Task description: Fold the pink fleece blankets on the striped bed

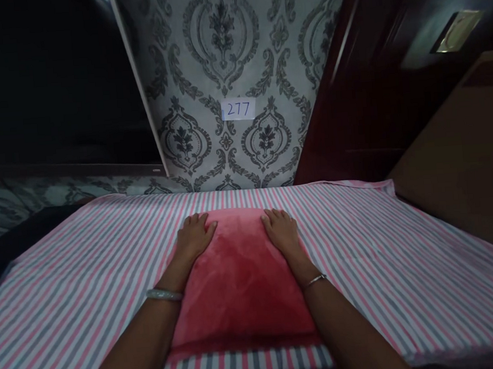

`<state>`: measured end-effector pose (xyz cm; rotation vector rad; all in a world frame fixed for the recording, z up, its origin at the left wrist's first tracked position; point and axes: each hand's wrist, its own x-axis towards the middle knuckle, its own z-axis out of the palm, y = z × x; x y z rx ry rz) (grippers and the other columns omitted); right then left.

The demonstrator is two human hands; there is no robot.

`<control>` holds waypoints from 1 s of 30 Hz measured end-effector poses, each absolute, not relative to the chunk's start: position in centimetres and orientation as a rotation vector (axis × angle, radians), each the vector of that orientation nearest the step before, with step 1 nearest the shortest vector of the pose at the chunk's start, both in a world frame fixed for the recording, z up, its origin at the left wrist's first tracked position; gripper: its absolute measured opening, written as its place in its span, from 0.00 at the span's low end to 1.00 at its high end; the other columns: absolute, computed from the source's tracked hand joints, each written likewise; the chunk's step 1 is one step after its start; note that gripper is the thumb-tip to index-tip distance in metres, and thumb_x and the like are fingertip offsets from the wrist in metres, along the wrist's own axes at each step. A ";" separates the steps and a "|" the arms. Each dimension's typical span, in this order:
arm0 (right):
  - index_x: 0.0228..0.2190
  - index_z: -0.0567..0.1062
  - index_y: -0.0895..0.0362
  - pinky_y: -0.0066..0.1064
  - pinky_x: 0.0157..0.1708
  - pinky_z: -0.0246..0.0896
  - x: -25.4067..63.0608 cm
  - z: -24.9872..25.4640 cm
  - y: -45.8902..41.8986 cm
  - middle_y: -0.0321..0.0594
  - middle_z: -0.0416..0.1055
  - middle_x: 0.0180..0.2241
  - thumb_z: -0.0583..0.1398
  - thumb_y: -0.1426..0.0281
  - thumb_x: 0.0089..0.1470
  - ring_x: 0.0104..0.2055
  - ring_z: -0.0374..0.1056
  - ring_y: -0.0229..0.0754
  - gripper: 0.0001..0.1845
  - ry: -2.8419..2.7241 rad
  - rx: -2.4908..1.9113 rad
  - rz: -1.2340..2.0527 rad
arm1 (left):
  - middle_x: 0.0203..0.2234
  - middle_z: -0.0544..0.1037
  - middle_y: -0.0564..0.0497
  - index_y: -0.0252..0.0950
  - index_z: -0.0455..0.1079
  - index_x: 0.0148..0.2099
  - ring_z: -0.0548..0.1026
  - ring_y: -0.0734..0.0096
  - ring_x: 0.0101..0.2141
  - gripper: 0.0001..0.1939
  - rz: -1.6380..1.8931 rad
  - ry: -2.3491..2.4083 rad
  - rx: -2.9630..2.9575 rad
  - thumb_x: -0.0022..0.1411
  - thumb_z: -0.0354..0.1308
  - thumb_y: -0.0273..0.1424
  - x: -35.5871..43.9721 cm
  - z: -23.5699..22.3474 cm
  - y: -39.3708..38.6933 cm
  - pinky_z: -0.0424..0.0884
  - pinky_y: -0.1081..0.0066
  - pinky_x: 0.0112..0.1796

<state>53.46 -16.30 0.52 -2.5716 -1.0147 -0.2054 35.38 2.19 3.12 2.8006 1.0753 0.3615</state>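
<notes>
A red plush cloth [245, 275] lies flat on a striped sheet [362, 243] in pink, white and grey. On the far left corner of the cloth rests my left hand [194, 234], palm down, fingers stretched out. My right hand [282, 228] lies the same way on the far right corner, with its fingers spread. Neither hand grips anything. The cloth looks smooth, with lighter and darker patches in its pile. Whether it is folded in layers I cannot tell.
Behind the sheet stands a wall with patterned paper [223, 55] and a paper label [238, 109] reading 277. A large dark screen [50, 80] is at the left. A dark red door [362, 84] and a brown cardboard box [466, 150] stand at the right.
</notes>
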 end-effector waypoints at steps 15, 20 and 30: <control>0.68 0.57 0.51 0.57 0.66 0.41 48.9 3.6 -21.6 0.47 0.47 0.71 0.45 0.57 0.70 0.72 0.42 0.56 0.30 -1.302 -2.543 -0.133 | 0.71 0.52 0.38 0.35 0.50 0.73 0.48 0.48 0.70 0.36 0.286 0.908 2.836 0.70 0.40 0.49 31.6 7.0 -1.6 0.48 0.41 0.65; 0.68 0.56 0.45 0.59 0.67 0.37 45.4 0.2 -26.9 0.40 0.45 0.72 0.49 0.54 0.68 0.73 0.39 0.57 0.31 -1.571 -2.384 -0.204 | 0.71 0.54 0.43 0.43 0.54 0.72 0.49 0.49 0.70 0.33 0.441 0.560 3.054 0.70 0.45 0.50 24.9 3.4 -4.8 0.45 0.43 0.65; 0.69 0.55 0.47 0.55 0.68 0.40 45.7 -2.0 -29.4 0.39 0.48 0.71 0.49 0.58 0.68 0.72 0.43 0.52 0.30 -1.565 -2.293 -0.194 | 0.70 0.55 0.45 0.42 0.58 0.70 0.50 0.52 0.70 0.28 0.438 0.587 3.048 0.71 0.45 0.42 22.9 0.8 -4.7 0.52 0.47 0.65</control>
